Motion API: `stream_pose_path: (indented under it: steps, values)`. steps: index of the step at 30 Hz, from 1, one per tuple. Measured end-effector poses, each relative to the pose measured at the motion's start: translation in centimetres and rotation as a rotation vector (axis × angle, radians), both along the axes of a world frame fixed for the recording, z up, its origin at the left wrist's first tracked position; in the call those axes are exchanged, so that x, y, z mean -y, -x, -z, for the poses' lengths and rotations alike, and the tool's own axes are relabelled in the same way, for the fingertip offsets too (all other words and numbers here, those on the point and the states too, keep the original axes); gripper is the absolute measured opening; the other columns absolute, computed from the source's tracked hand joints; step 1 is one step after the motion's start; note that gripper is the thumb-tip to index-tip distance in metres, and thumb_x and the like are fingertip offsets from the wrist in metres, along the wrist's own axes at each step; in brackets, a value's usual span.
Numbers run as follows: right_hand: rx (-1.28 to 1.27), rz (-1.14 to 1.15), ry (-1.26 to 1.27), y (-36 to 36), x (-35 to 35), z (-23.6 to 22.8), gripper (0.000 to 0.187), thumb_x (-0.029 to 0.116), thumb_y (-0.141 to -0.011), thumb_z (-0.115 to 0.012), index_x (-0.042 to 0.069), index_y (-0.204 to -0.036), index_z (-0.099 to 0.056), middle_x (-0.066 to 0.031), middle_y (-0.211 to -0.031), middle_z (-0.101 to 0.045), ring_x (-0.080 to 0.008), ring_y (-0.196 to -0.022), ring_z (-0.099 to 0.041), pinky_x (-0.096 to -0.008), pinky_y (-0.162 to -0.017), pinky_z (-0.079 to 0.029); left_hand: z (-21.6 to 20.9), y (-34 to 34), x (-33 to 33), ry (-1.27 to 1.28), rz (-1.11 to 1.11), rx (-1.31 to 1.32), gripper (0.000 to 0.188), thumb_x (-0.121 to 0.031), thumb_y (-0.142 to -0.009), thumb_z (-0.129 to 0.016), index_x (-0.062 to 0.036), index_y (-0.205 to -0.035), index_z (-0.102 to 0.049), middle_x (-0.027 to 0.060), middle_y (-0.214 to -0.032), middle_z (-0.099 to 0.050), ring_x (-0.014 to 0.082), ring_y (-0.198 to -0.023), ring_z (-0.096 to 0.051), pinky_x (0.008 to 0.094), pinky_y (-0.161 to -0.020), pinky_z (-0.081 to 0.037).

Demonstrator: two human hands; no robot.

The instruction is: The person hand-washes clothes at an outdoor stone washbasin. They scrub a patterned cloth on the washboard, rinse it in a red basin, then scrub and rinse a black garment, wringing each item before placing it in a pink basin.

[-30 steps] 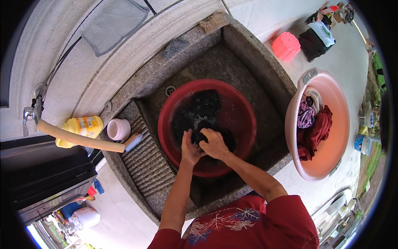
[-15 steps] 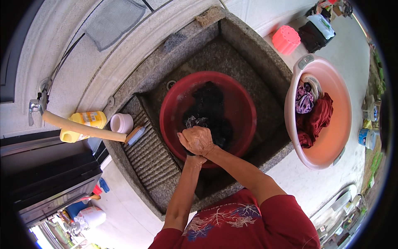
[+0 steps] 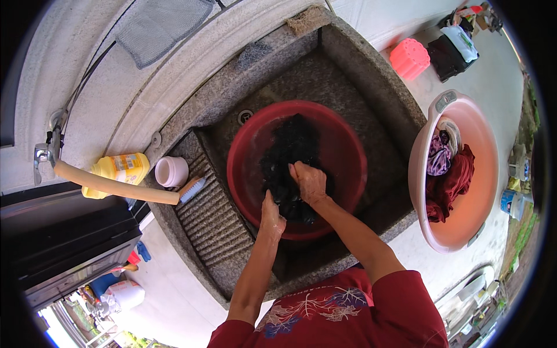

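Note:
A round red basin (image 3: 355,174) stands in the stone sink, and a wet black cloth (image 3: 291,138) lies bunched inside it. At the basin's near left rim, my left hand (image 3: 271,216) is closed on the edge of the black cloth. My right hand (image 3: 310,182) grips the same cloth closer to the middle, with its fingers curled in and partly hidden. The two hands are apart, and dark folds run between them.
Left of the basin is a ribbed washboard (image 3: 212,223) with a scrub brush (image 3: 191,189), a pink cup (image 3: 171,171) and a yellow bottle (image 3: 125,169). A hose (image 3: 116,184) hangs from the tap. At right stands a pink tub (image 3: 484,197) holding dark red clothes (image 3: 455,180).
My hands were close together, the right crossing over the left wrist. Now they have separated, the right moving up and right onto the cloth. The view has shifted slightly.

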State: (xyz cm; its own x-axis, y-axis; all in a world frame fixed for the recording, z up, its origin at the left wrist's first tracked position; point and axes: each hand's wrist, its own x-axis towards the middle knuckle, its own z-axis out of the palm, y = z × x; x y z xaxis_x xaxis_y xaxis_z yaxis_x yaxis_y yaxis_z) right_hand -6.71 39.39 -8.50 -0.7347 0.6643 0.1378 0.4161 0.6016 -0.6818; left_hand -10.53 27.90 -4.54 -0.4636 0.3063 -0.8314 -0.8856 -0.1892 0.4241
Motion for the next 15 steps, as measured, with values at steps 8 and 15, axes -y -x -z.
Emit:
stream_pose_path:
  steps: [8,15]
  values:
    - [0.424,0.104,-0.142,0.0,-4.1,1.5,0.052,0.017,-0.077,-0.068,0.023,-0.124,-0.048,-0.0149,-0.117,-0.043,-0.0374,-0.110,-0.046,-0.0565,-0.076,-0.045,6.5,3.1,2.2,0.861,0.446,-1.091,0.047,-0.015,-0.083,-0.065,0.0015,-0.123,-0.046,0.0190,-0.118,-0.049,0.0363,-0.108,-0.050,0.0408,-0.094,-0.040]
    - [0.392,-0.262,-0.034,0.9,-0.3,7.8,0.040,0.021,-0.080,-0.065,0.022,-0.119,-0.055,-0.0184,-0.125,-0.046,-0.0399,-0.106,-0.052,-0.0526,-0.081,-0.047,12.9,2.8,3.3,0.919,0.929,-0.904,0.053,-0.005,-0.079,-0.060,-0.0045,-0.127,-0.039,0.0214,-0.120,-0.055,0.0408,-0.107,-0.054,0.0472,-0.087,-0.046]
